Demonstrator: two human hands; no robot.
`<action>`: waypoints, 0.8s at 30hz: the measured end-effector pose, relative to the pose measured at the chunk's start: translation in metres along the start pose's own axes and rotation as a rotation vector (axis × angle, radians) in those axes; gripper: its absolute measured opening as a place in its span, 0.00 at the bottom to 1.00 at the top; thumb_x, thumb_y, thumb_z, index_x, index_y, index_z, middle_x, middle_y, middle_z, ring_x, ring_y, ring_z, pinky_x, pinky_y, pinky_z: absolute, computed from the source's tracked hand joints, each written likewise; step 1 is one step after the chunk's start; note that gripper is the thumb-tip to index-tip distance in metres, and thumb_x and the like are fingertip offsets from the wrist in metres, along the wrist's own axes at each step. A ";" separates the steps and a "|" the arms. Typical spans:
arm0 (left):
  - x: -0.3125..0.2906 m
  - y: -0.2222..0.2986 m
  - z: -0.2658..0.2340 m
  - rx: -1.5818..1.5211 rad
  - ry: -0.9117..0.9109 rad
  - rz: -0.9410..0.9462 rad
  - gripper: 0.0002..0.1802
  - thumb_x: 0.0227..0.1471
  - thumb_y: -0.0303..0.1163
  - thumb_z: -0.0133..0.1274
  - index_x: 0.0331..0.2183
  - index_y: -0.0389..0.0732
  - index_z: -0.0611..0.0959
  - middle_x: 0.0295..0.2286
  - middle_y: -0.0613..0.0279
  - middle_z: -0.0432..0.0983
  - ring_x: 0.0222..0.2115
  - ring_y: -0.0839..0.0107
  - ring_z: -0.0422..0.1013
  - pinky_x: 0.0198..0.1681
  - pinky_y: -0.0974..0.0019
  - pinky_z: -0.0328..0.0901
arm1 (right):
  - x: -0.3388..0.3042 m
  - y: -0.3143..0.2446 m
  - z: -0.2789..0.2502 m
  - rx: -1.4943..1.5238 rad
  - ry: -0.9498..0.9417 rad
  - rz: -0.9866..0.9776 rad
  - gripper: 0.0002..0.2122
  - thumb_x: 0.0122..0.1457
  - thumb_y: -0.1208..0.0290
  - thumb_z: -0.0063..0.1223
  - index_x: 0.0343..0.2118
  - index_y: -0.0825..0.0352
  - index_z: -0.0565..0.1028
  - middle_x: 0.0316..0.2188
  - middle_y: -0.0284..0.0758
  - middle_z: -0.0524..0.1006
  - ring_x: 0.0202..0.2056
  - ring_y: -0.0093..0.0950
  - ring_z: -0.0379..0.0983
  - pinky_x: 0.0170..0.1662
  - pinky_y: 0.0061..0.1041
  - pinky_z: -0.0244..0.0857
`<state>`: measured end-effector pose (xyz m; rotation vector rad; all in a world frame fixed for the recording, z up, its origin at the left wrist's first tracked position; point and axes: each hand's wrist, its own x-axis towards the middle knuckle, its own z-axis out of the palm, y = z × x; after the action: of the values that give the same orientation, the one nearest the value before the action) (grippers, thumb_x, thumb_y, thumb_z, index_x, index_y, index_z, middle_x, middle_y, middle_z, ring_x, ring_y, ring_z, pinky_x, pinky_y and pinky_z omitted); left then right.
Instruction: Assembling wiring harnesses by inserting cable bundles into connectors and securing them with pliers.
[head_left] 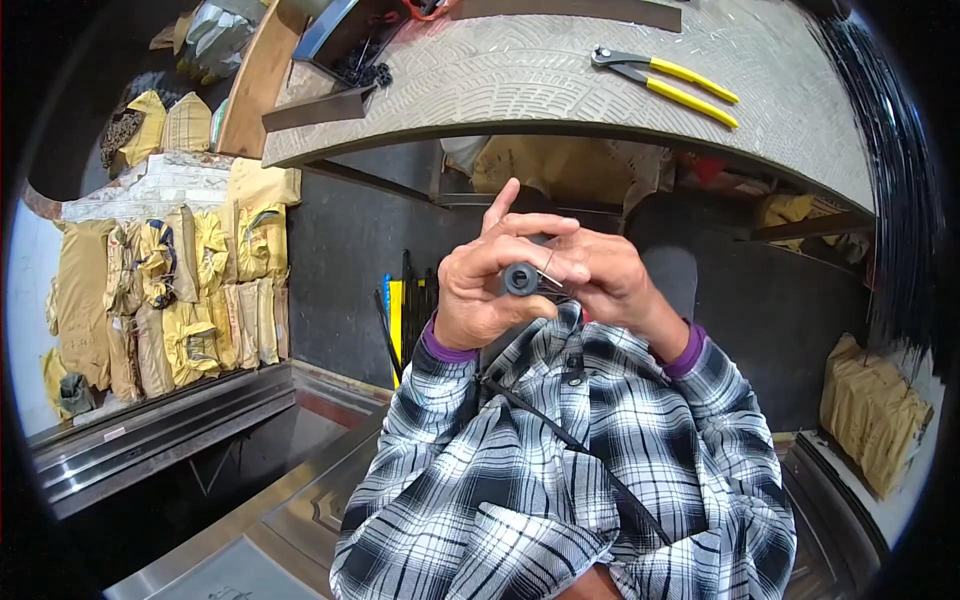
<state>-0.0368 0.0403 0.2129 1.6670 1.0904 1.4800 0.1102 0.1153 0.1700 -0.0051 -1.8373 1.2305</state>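
Note:
My left hand [480,280] is closed around a black cylindrical piece [521,279], whose round, hollow end faces up toward me. Its index finger reaches over toward my right hand, and another finger sticks up. Fingertips of my right hand [610,275] are pinched together beside the black piece. Thin metal wire [547,266] shows between the two hands, at the right fingertips. The rest of the black piece is hidden by my fingers. Both hands are held in front of my chest, nearer to me than the bench.
A grey textured bench [480,90] crosses ahead, bearing yellow-handled pincers [690,92] and a dark angled metal strip [318,108]. Long black wires [885,150] hang at the right. Brown paper packets [185,290] lie at the left; a wrapped bundle [875,415] stands at the right.

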 end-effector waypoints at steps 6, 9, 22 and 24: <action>-0.002 -0.008 0.006 -0.318 0.146 0.038 0.19 0.46 0.42 0.55 0.33 0.35 0.75 0.22 0.62 0.74 0.33 0.68 0.72 0.53 0.50 0.52 | 0.046 0.012 -0.102 -0.821 0.011 0.137 0.10 0.48 0.76 0.53 0.35 0.70 0.72 0.39 0.39 0.73 0.40 0.36 0.70 0.42 0.28 0.63; -0.003 -0.003 0.019 -0.384 0.267 -0.069 0.31 0.51 0.54 0.43 0.39 0.31 0.70 0.20 0.67 0.63 0.20 0.81 0.59 0.24 0.75 0.60 | 0.057 0.029 -0.143 -1.425 -0.068 0.293 0.12 0.51 0.61 0.52 0.30 0.66 0.69 0.35 0.37 0.71 0.38 0.36 0.67 0.38 0.32 0.61; -0.015 -0.012 0.010 -0.234 0.228 -0.113 0.30 0.52 0.58 0.37 0.25 0.36 0.71 0.17 0.67 0.64 0.17 0.81 0.60 0.20 0.78 0.55 | 0.056 -0.053 -0.077 -0.552 -0.213 0.213 0.10 0.50 0.78 0.48 0.36 0.64 0.74 0.44 0.37 0.65 0.42 0.30 0.64 0.45 0.26 0.59; -0.011 -0.008 0.016 -0.270 0.277 -0.115 0.31 0.52 0.58 0.37 0.26 0.36 0.71 0.14 0.69 0.63 0.15 0.82 0.59 0.19 0.78 0.54 | 0.068 -0.079 -0.063 -1.284 -0.345 -0.038 0.15 0.50 0.76 0.50 0.42 0.57 0.74 0.46 0.33 0.64 0.45 0.29 0.64 0.53 0.31 0.51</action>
<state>-0.0223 0.0345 0.1983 1.2211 1.0546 1.7320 0.1467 0.1521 0.2804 -0.4820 -2.6049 -0.1607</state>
